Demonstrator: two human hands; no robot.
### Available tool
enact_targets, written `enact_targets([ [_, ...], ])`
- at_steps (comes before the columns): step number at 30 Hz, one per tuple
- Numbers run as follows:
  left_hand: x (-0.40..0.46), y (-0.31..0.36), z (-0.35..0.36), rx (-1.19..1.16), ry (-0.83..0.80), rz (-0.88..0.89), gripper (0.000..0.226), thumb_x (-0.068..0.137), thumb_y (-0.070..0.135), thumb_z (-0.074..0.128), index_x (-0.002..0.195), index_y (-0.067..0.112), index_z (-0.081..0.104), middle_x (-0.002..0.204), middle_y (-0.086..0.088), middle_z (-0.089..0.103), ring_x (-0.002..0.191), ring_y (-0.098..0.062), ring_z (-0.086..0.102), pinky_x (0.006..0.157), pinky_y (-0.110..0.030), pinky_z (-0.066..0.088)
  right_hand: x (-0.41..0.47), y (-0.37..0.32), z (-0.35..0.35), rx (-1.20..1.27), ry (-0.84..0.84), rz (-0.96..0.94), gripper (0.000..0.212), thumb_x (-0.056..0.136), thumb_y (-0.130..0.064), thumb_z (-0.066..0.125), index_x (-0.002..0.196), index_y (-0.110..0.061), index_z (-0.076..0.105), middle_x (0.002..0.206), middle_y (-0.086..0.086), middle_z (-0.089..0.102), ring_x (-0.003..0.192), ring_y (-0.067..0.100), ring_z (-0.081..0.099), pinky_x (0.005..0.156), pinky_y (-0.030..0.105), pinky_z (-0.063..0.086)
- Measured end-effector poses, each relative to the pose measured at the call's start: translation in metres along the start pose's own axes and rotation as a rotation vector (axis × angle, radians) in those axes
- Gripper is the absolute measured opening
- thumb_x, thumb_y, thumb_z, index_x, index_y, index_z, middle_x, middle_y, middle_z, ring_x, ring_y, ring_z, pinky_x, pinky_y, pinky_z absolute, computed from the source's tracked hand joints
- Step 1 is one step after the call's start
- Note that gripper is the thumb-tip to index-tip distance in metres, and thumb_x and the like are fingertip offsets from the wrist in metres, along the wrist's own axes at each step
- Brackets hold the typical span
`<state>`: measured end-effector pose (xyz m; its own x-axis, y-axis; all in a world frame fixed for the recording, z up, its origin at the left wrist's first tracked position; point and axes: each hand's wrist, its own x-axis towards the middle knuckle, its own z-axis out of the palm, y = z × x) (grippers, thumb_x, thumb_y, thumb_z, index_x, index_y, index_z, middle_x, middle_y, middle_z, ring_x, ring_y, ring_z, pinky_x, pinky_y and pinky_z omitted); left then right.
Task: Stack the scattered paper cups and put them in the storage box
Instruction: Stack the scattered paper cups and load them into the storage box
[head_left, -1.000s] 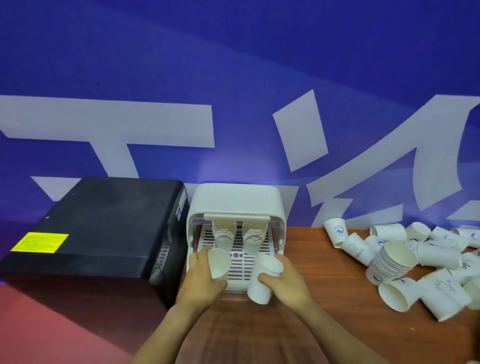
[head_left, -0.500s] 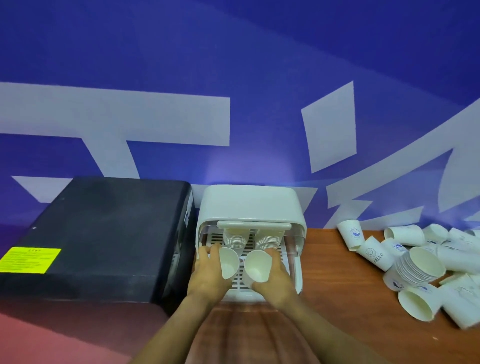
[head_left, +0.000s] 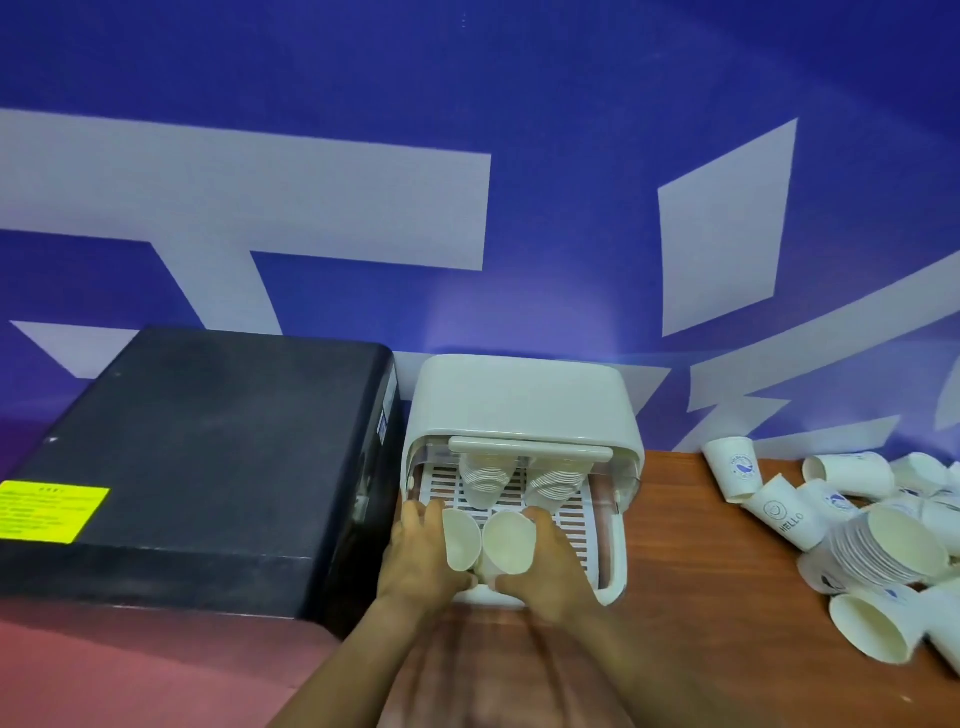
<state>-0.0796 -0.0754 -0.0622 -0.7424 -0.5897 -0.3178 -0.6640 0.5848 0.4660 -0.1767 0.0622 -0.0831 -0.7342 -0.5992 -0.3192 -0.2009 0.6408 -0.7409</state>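
Left hand (head_left: 415, 556) wraps one white paper cup (head_left: 460, 540); right hand (head_left: 545, 566) wraps a second white paper cup (head_left: 509, 540). Both cups tilt mouth-up over the slatted tray of the open cream plastic storage box (head_left: 519, 400), before two cup stacks inside. Loose white cups (head_left: 852, 519) lie well right on the brown wooden table (head_left: 701, 545).

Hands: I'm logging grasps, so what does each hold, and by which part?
Left hand holds a cup by its side wall; right hand holds another cup the same way, over the box.
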Motion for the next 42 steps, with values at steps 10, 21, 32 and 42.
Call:
enact_targets([
  [10,-0.019,0.006,-0.011,0.004,-0.042,0.064,0.093,0.073,0.042,0.076,0.146,0.022,0.022,0.146,-0.003,0.017,0.131,-0.026,0.028,0.105,-0.037,0.039,-0.019,0.0,-0.017,-0.029,-0.038,-0.002,0.095,0.055,-0.042,0.082,0.135,-0.031,0.032,0.13,-0.006,0.046,0.116,0.016,0.05,0.097,0.036,0.045],
  [21,-0.083,0.039,-0.021,-0.131,0.029,0.26,0.076,0.081,0.035,0.069,0.144,0.028,0.028,0.145,0.001,0.022,0.133,-0.021,0.029,0.107,-0.033,0.033,-0.095,0.014,-0.072,0.037,0.104,-0.024,0.073,0.075,-0.014,0.077,0.138,-0.02,0.04,0.132,0.004,0.044,0.107,0.017,0.056,0.092,0.025,0.047],
  [32,-0.121,0.124,0.028,-0.08,-0.041,0.347,0.074,0.081,0.034,0.07,0.144,0.026,0.032,0.145,-0.002,0.027,0.133,-0.023,0.032,0.107,-0.034,0.032,-0.158,0.083,-0.146,0.098,0.199,0.084,0.07,0.079,-0.022,0.074,0.139,-0.026,0.038,0.131,-0.001,0.042,0.104,0.016,0.055,0.076,0.02,0.043],
  [42,-0.184,0.259,0.156,0.023,-0.228,0.421,0.072,0.078,0.036,0.073,0.14,0.026,0.037,0.137,0.002,0.034,0.128,-0.021,0.035,0.108,-0.031,0.033,-0.214,0.218,-0.273,-0.075,0.103,0.002,0.05,0.079,-0.013,0.071,0.125,-0.02,0.053,0.112,-0.003,0.053,0.093,0.015,0.055,0.081,0.023,0.044],
])
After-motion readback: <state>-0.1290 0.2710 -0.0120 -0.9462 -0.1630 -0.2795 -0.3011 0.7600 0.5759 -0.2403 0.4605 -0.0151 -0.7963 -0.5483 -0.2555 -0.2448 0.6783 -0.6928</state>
